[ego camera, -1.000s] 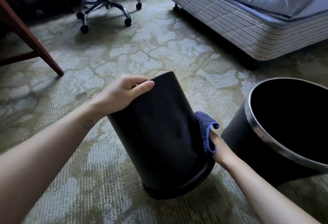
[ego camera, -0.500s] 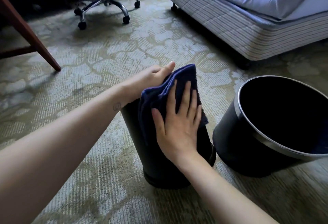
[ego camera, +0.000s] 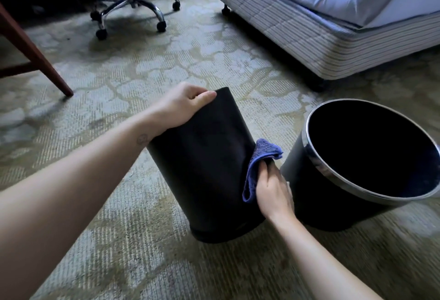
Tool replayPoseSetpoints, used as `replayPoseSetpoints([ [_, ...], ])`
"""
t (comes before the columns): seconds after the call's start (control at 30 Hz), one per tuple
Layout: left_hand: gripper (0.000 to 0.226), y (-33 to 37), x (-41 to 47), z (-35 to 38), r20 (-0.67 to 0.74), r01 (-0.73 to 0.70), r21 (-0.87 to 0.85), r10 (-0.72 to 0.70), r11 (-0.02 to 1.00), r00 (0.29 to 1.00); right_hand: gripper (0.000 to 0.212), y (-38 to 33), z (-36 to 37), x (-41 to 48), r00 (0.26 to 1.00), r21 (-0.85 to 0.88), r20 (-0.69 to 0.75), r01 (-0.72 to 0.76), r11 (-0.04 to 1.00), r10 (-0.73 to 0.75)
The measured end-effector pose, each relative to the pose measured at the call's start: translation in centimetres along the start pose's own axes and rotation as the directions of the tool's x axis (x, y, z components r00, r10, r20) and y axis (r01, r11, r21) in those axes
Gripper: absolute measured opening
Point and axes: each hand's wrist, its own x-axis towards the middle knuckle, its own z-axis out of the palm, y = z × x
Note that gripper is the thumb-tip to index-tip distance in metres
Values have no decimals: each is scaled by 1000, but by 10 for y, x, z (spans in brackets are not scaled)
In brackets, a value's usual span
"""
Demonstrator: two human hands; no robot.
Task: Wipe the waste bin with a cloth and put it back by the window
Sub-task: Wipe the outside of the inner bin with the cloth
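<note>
The smooth black cylindrical waste bin (ego camera: 204, 171) sat at the centre of the frame, its wider, lipped end on the carpet and its body tilted so that the upper end leaned toward the left. The left hand (ego camera: 184, 107) gripped that upper end from the left, fingers curled over the far edge and thumb lying along the near side. Against the bin's right flank, about halfway down, the right hand (ego camera: 271, 188) was closed on a blue terry cloth (ego camera: 260, 159), pinching it so that 1 fold hung below the fingers and another bunched above them. The cloth touched the bin's wall; the hand lay just beside it, in the narrow gap between this bin and a 2nd one.

That 2nd container, a wider black round bin with a silver metal rim (ego camera: 307, 138), stood mouth up at the right of the frame, just beside the right hand. Both rested on a pale green patterned carpet (ego camera: 142, 66). A striped bed base with a grey sheet (ego camera: 297, 26) filled the upper right. A chrome swivel-chair base on castors (ego camera: 133, 4) stood at the upper left, and a slanted reddish wooden leg (ego camera: 35, 52) crossed the left edge.
</note>
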Motion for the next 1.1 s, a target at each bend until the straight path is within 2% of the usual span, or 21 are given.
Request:
replayPoseSetpoints([
  [0.07,48,11,8,13,-3,-11,77,11,997,1000,85,-16,6,-13,981,14,-127,151,988,-148],
  [0.13,50,28,13,27,-10,-9,155,11,988,1000,77,-36,8,-20,910,-60,-242,331,942,-336],
  [0.2,52,40,18,34,-22,27,143,-24,989,999,70,-53,4,-14,861,-111,-274,415,903,-429],
  [0.3,56,34,8,16,7,125,-67,-125,990,992,71,-58,-4,3,881,-63,-203,424,903,-428],
  [0.4,38,-1,-18,-11,214,74,-21,-68,997,974,72,-58,-7,15,903,-57,-126,407,912,-411],
  [0.47,28,-25,-32,-23,295,91,-64,-68,994,953,72,-59,-4,18,905,-76,-105,405,911,-411],
  [0.53,27,-41,-39,-27,259,113,-178,-64,978,964,73,-59,-4,20,908,-75,-88,404,912,-410],
  [0.6,25,-44,-46,-27,201,76,-256,-23,964,979,71,-59,-5,22,907,-60,-54,415,908,-418],
  [0.7,21,-42,-54,-32,135,42,-272,-6,961,991,69,-72,3,21,896,36,6,444,895,-444],
  [0.77,21,-45,-59,-44,131,42,-199,-15,979,991,75,-89,18,19,897,172,40,427,888,-439],
  [0.83,20,-56,-69,-56,126,65,-148,-47,987,991,69,-112,38,14,900,402,127,338,851,-418],
  [0.9,18,-71,-77,-68,47,103,-149,-97,983,994,65,-138,59,6,853,491,166,364,792,-495],
  [1.03,12,-91,-74,-77,-125,121,-116,-135,986,983,56,-195,84,1,697,381,149,614,691,-701],
  [1.1,19,-89,-70,-74,-122,169,-194,-195,966,973,57,-206,87,3,693,383,96,637,669,-714],
])
